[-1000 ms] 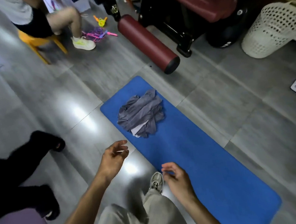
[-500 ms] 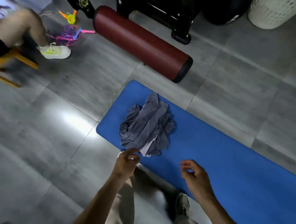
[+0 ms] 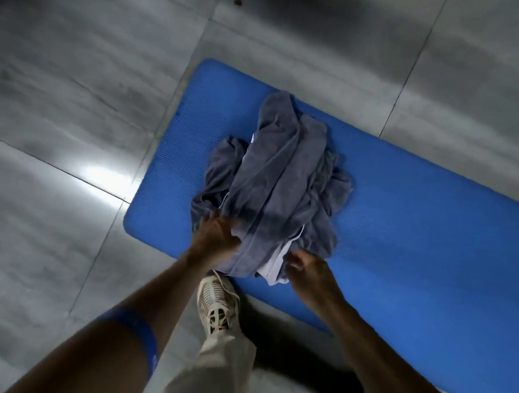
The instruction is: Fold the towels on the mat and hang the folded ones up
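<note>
A: Where the towels?
B: Heaped as a crumpled pile of grey terry towels near the rounded end of the long blue foam mat, on a grey tiled floor. A white cloth edge poking out from under the near side of the pile.

A: And the left hand?
B: Down on the near left edge of the pile, fingers curled into the grey fabric, gripping a fold.

A: The right hand?
B: At the near right edge, just beside the white cloth; fingers bent toward it. Pinching it or only touching, cannot tell.

A: Anything else close by?
B: A beige mesh sneaker planted on the floor, toe touching the mat's near edge, between both forearms. A blue band round the left arm.
</note>
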